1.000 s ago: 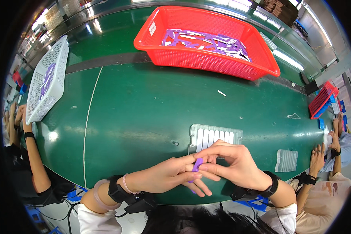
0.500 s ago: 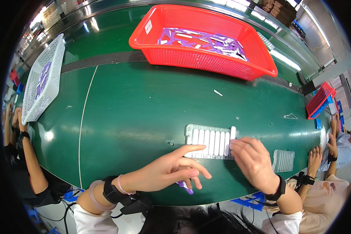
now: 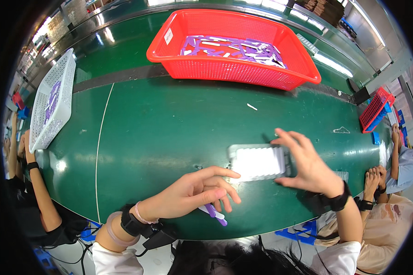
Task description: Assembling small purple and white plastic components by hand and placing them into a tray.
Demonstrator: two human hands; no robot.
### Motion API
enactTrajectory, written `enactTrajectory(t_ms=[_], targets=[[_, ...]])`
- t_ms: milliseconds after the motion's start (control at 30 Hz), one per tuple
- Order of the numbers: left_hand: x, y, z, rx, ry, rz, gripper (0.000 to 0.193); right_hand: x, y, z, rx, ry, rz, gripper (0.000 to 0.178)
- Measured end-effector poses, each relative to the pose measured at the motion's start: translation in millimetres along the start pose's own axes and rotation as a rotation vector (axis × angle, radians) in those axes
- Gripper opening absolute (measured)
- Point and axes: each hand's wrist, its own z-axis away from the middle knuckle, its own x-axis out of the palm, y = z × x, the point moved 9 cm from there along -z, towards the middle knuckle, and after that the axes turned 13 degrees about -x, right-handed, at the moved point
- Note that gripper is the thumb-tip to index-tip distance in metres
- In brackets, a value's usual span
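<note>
A clear plastic tray [image 3: 232,153] with a row of white sticks [image 3: 258,163] lies on the green table in front of me, its contents blurred and bright. My right hand [image 3: 305,167] is open at the tray's right end, thumb and fingers spread around the near and far corners. Whether they touch the tray I cannot tell. To its left, my left hand [image 3: 199,190] has its fingers apart, the index fingertip by the tray's near left corner. Under that palm lie purple and white strips [image 3: 213,213], partly hidden; contact with the hand is unclear.
A big red basket [image 3: 234,68] of purple and white strips stands at the back. At the far left is a white basket [image 3: 55,114] with purple strips. Another clear tray [image 3: 342,175] shows behind my right wrist. People's hands [image 3: 374,181] rest at both sides.
My right hand has let go of the last white stick at the tray's right end and spread open. The tray has shifted slightly right. My left hand has drawn back a little, uncovering more strips.
</note>
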Motion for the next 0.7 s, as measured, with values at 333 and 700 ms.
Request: enactTrajectory(t_ms=[333, 700], targets=[[6, -1, -1, 0.041, 0.021, -0.210, 0.028, -75, 140, 148, 0.446, -0.017, 0.270, 0.085], [44, 6, 25, 0.123, 0.219, -1.565, 0.025, -39, 64, 200, 0.613, -0.143, 0.154, 0.086]])
